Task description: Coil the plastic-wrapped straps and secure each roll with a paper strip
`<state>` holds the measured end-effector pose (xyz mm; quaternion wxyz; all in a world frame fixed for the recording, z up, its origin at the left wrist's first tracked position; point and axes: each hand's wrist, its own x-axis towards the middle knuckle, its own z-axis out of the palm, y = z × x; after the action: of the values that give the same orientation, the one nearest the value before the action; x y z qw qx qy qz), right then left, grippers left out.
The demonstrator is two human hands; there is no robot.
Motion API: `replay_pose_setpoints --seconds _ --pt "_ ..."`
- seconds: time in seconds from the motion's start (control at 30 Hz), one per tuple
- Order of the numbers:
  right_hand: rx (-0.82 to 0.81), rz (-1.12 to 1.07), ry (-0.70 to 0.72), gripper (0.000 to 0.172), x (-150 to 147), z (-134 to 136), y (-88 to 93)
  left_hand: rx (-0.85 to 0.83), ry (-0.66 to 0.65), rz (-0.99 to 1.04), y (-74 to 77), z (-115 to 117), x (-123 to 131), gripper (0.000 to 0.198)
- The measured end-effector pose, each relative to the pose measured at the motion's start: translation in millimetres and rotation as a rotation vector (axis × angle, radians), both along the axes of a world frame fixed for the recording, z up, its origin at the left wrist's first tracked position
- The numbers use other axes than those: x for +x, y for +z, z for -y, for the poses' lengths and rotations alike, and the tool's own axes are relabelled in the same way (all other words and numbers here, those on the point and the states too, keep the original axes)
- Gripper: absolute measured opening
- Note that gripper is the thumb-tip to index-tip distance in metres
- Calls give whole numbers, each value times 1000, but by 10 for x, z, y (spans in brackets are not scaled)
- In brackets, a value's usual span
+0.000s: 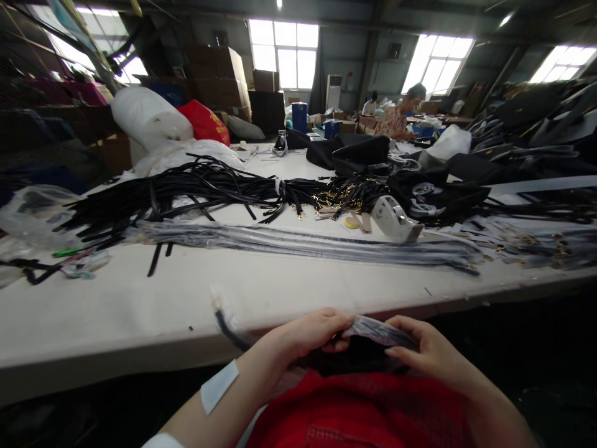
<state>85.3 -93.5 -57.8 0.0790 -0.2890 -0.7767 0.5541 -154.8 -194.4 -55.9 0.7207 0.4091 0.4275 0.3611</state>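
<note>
At the table's front edge, my left hand (pixel 325 331) pinches a clear plastic sleeve (pixel 380 331) that seems to have a dark strap inside. My right hand (pixel 426 347) grips the same sleeve a short way to the right, thumb below and fingers above. Left of my left forearm, a dark strap end (pixel 224 320) in clear plastic rests on the tabletop, with a hint of gold metal at its tip. Whether it belongs to the held piece is hidden behind my arm. Beyond my hands lies a long row of plastic-wrapped straps (pixel 303 244).
A large bundle of black straps (pixel 186 183) with gold clasps covers the white table's (pixel 153 311) middle. A tape dispenser (pixel 395 219) and a yellow tape roll (pixel 351 222) stand behind the wrapped straps. More wrapped straps (pixel 541 242) lie right. Co-workers (pixel 396 118) sit farther back.
</note>
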Motion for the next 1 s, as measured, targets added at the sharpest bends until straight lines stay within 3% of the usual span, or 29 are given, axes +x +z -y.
replay_pose_setpoints --seconds 0.13,0.23,0.43,0.73,0.8,0.87,0.93,1.0 --pt "64 6 -18 43 -169 117 -96 -49 38 436 76 -29 30 32" --pt "102 38 -53 59 -307 194 -188 -86 60 590 168 -59 83 24" --pt "-12 34 -224 61 -325 110 -226 -19 113 538 326 -54 168 23" --pt "-3 7 -205 50 -273 32 -172 -7 139 533 325 -48 140 20" --pt "10 36 -159 50 -338 115 -189 -53 230 604 351 -99 173 18" --pt "-34 72 -21 48 -443 301 -156 -45 422 628 361 -199 208 19" --pt "-144 114 188 46 -542 552 -35 96 689 512 323 -323 230 25" --pt "-223 113 375 43 -573 779 170 318 894 256 235 -416 236 32"
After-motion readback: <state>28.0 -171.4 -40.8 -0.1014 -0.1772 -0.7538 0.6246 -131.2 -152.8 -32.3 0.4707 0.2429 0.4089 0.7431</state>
